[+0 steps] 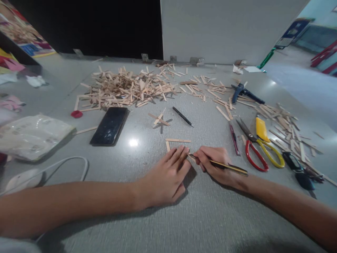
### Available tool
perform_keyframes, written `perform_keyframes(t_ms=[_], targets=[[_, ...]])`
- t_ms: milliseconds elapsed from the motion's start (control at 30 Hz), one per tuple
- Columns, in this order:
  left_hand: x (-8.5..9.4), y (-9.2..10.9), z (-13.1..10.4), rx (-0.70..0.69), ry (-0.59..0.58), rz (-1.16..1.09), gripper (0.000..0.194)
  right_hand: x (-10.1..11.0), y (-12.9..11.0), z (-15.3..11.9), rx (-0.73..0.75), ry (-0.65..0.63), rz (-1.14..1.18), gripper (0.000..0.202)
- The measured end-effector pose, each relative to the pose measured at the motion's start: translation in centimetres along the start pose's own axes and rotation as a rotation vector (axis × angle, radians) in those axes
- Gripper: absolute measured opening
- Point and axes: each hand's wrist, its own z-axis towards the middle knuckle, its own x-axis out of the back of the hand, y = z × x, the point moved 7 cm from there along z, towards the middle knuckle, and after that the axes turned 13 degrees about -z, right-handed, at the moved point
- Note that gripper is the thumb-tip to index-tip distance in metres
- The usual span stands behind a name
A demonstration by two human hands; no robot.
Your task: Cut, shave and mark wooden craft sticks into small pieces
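Head view: yellow-blk pencil (229, 168) clamped in R hand (217, 154) grip; craft sticks (178, 140) pressed under flat, unclenched L hand (165, 179); sticks best kept pinned, pencil steered lightly.

No word, number or brand legible anywhere in view. On the plastic packet (39, 137), left of the phone (109, 126): pale greyish print in repeated patches, too blurred to make out. On the flat wooden stick (178, 140), right of the phone and slightly nearer the wearer: a short row of tiny dark marks, perhaps letters, too small to read. On the blue panel (297, 31), far to the right of the phone and well beyond it: whitish marks, smeared by the blur and likewise unreadable.
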Motion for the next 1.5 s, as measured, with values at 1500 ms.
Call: perform_keyframes(t_ms=[1500], targets=[[0.35, 0.0, 0.56, -0.002, -0.088, 0.098, 0.053, 0.55, -0.32, -0.43, 0.093, -0.024, -0.054, 0.053]])
